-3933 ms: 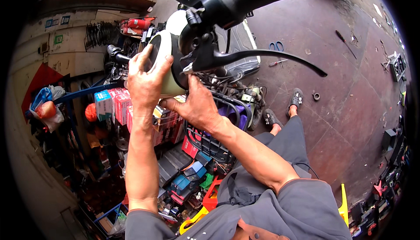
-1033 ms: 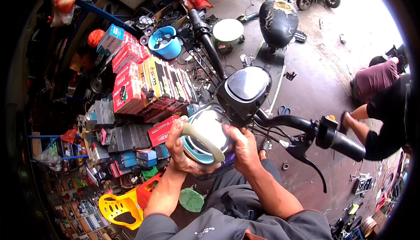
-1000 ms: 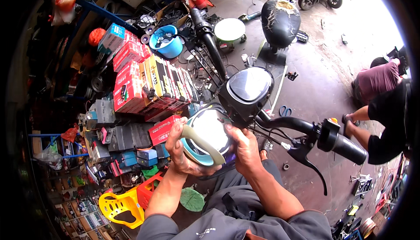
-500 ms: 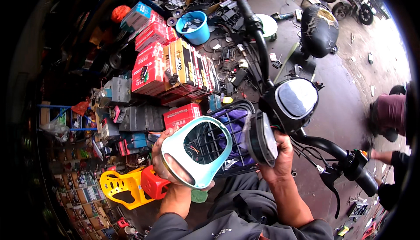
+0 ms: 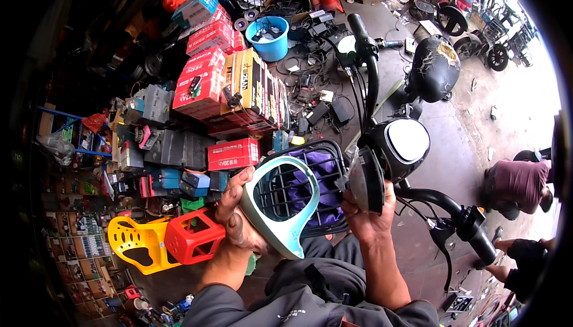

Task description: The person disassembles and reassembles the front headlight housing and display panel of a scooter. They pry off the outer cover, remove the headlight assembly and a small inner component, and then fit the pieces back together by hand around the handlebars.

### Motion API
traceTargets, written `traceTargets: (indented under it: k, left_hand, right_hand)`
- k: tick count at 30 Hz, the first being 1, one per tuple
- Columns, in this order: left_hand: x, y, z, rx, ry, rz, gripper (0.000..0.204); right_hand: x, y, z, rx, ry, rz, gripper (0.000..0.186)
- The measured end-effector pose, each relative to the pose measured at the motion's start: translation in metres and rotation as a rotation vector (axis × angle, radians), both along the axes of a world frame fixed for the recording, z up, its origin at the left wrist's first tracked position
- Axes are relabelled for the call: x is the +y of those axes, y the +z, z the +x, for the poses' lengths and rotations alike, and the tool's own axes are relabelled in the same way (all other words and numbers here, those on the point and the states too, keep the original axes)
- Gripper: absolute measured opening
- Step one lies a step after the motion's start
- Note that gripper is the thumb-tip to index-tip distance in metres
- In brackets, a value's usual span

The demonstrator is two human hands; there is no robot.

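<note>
My left hand (image 5: 239, 216) holds a light blue plastic headlight surround (image 5: 291, 240) by its left side, with the fingers partly spread along the outer edge. Through its large opening a black wire basket (image 5: 335, 216) shows, with purple cloth (image 5: 319, 175) in it. In my right hand (image 5: 373, 222) is a round headlight (image 5: 365, 181) with a clear lens and dark rim, tilted so the lens faces the surround. The two parts are apart. Just beyond the headlight sits the scooter's round black instrument housing (image 5: 388, 163) between the handlebars (image 5: 371, 88).
Stacked battery boxes (image 5: 245, 88) and a blue bucket (image 5: 267, 40) stand at the far left. A red stool (image 5: 194, 237) and a yellow plastic seat (image 5: 134, 246) are beside my left forearm. A black scooter seat (image 5: 433, 70) lies beyond the handlebars. People (image 5: 519, 184) are at the right.
My right hand has turned the headlight so its clear lens shows more toward the surround. My left fingers have loosened and spread, and the surround has tilted. The whole view has shifted.
</note>
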State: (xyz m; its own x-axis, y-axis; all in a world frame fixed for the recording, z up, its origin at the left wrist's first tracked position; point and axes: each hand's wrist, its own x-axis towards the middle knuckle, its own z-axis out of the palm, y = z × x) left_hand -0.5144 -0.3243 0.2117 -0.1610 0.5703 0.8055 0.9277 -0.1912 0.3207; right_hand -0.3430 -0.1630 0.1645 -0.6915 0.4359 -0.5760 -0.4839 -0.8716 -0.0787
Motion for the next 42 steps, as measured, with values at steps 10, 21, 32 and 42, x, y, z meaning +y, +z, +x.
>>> traceTargets:
  k: [10, 21, 32, 42]
  left_hand:
    - [0.002, 0.004, 0.01, -0.323, 0.03, 0.012, 0.124]
    - [-0.011, -0.036, 0.013, -0.492, -0.019, 0.11, 0.124]
    - [-0.017, -0.051, 0.007, -0.494, -0.121, 0.062, 0.121]
    - [-0.012, -0.084, 0.035, -1.151, -0.222, -0.057, 0.108]
  right_hand:
    - [-0.003, -0.018, 0.007, 0.27, 0.06, -0.018, 0.052]
    - [-0.009, -0.017, 0.01, 0.287, 0.091, -0.035, 0.047]
    - [-0.016, -0.011, 0.001, 0.089, 0.071, 0.086, 0.041]
    - [-0.026, -0.01, -0.005, -0.194, -0.043, 0.158, 0.029]
